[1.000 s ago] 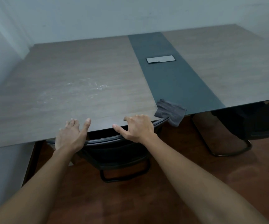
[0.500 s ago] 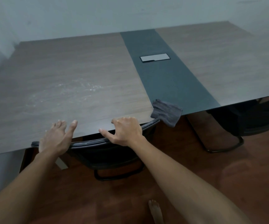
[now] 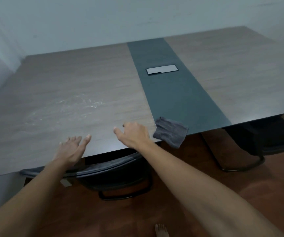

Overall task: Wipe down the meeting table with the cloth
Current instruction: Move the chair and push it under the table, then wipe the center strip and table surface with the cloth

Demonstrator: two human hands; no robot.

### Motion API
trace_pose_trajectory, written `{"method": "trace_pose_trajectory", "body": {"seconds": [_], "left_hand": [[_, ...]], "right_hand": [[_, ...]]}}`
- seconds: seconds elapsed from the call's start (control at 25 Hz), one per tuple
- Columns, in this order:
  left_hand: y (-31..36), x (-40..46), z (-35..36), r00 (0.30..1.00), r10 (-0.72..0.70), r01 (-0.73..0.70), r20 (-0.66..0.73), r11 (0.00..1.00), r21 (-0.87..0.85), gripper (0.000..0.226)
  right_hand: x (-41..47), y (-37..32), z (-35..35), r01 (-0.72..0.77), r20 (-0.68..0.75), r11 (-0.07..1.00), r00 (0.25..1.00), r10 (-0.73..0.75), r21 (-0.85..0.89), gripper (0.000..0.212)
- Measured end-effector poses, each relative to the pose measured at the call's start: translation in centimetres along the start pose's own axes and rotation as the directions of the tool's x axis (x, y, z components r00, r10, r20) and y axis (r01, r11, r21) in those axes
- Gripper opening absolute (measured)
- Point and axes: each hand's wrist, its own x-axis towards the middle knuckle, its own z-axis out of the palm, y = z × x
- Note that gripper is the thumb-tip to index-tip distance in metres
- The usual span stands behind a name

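Grey cloth (image 3: 171, 131) is lying at the near edge of the meeting table (image 3: 79, 93), on the near end of the dark centre strip (image 3: 172, 93), its lower corner hanging off the edge over the red-brown floor (image 3: 231, 202). Right hand (image 3: 135, 134) is sitting just at the cloth's 9 o'clock, near but apart from it, fingers loosely curled over the tabletop, thumb sticking out toward 9 o'clock, holding nothing. Left hand (image 3: 71, 150) is hovering at the table edge further toward 9 o'clock, fingers straight and close together, holding nothing; contact with the wood can't be told. Whitish smears (image 3: 79, 105) are showing on the wood at 11 o'clock from the left hand. Silver rectangular plate (image 3: 161, 69) is sitting in the strip at 12 o'clock from the cloth, well apart. Black chair (image 3: 110, 173) is tucked under the edge below both forearms. Bare toes (image 3: 161, 230) are showing at the bottom edge.
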Motion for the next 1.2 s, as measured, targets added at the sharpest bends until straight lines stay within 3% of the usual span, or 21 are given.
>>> {"method": "trace_pose_trajectory", "body": {"seconds": [0.16,0.28,0.44,0.64,0.88,1.0,1.2], "left_hand": [[6.0,4.1,2.5,0.998,0.061,-0.060,0.036,0.998,-0.019,0.076],[8.7,7.0,5.6,0.994,0.100,-0.099,0.032,0.995,-0.018,0.071],[9.8,10.9,10.8,0.999,0.053,-0.053,0.007,0.999,0.006,0.077],[9.2,14.0,14.8,0.993,-0.021,0.021,-0.118,1.000,-0.002,0.093],[8.7,15.0,16.0,0.979,0.014,-0.009,-0.202,1.000,0.025,0.085],[8.9,14.9,16.0,0.979,0.029,-0.024,-0.203,0.999,0.029,0.084],[9.2,14.9,15.8,0.976,0.026,-0.026,-0.216,1.000,0.001,0.088]], "right_hand": [[5.3,7.5,-2.1,-0.270,0.034,0.961,0.963,0.269,0.060,0.063],[7.5,13.1,0.3,-0.538,0.048,0.842,0.843,0.536,0.040,0.073],[9.9,17.9,6.2,-0.616,0.051,0.786,0.788,0.614,0.053,0.087],[13.0,20.1,11.5,-0.489,-0.230,0.864,0.861,0.454,-0.124,0.084],[21.6,16.9,12.1,-0.207,-0.150,0.950,0.973,0.175,-0.235,0.077],[24.3,15.9,12.5,-0.122,-0.091,0.960,0.991,0.102,-0.252,0.075],[22.7,17.0,12.6,-0.029,-0.111,0.960,0.994,-0.002,-0.278,0.074]]}}
